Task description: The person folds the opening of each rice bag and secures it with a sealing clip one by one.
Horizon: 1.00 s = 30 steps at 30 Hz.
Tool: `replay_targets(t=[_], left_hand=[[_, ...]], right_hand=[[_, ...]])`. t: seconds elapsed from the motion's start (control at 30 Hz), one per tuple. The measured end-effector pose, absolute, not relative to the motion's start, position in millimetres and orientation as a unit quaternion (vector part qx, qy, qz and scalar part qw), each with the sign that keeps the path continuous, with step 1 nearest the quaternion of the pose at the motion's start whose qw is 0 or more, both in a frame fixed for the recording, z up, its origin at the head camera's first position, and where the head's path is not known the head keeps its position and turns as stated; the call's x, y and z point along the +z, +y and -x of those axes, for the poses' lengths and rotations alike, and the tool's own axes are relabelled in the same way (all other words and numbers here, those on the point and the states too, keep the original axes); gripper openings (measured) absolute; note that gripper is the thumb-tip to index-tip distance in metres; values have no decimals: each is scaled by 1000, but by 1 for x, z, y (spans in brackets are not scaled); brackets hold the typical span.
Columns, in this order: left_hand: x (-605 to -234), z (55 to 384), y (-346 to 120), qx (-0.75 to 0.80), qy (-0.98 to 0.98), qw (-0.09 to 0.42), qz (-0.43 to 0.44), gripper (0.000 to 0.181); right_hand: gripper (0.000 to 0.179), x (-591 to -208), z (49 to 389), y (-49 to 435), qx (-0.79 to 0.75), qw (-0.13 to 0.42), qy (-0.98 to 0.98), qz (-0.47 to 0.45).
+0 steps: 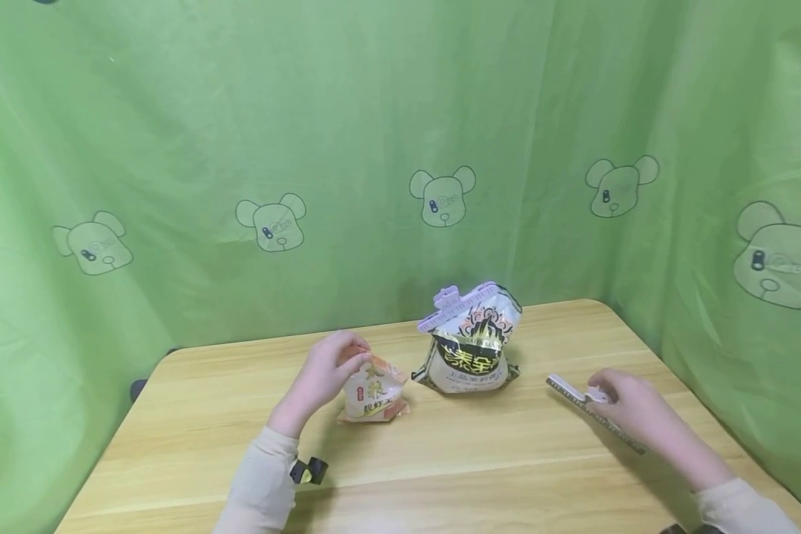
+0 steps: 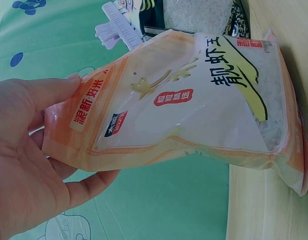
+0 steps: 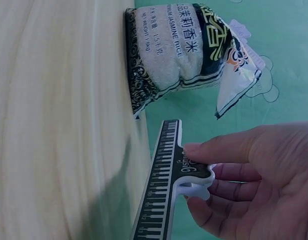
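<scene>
My left hand pinches the top of a small orange and white rice bag, which stands on the table; in the left wrist view the thumb lies on the front of the bag and the fingers go behind it. On the right, my right hand grips the handle of a long sealing clip with a piano-key print, held just over the table. In the right wrist view, thumb and fingers pinch the handle of that clip.
A larger jasmine rice bag stands between the hands toward the back, its folded top held by a purple clip. The wooden table meets a green curtain with bear faces behind and at the sides.
</scene>
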State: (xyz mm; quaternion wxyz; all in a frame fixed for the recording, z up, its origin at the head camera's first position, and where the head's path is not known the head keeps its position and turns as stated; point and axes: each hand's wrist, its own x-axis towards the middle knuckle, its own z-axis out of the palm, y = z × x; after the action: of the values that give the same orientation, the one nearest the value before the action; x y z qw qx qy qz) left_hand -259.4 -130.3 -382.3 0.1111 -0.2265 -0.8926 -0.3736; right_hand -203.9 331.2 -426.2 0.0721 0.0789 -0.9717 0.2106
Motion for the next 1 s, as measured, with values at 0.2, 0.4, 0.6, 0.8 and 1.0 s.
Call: replay_targets(t=[0.2, 0.4, 0.6, 0.8, 1.0], left_hand=[[-383, 259, -130, -375, -891, 113, 228, 11], [-383, 259, -129, -376, -889, 115, 232, 11], [-384, 260, -129, -376, -888, 112, 239, 11], [-383, 261, -131, -365, -892, 109, 244, 11], [-383, 262, -136, -355, -890, 106, 265, 12]], right_hand=[[29, -418, 199, 327, 211, 69, -972, -82], [23, -414, 195, 314, 209, 70, -970, -107], [25, -409, 191, 297, 214, 64, -965, -138], [26, -402, 188, 273, 244, 39, -955, -167], [24, -397, 192, 250, 259, 47, -947, -182]])
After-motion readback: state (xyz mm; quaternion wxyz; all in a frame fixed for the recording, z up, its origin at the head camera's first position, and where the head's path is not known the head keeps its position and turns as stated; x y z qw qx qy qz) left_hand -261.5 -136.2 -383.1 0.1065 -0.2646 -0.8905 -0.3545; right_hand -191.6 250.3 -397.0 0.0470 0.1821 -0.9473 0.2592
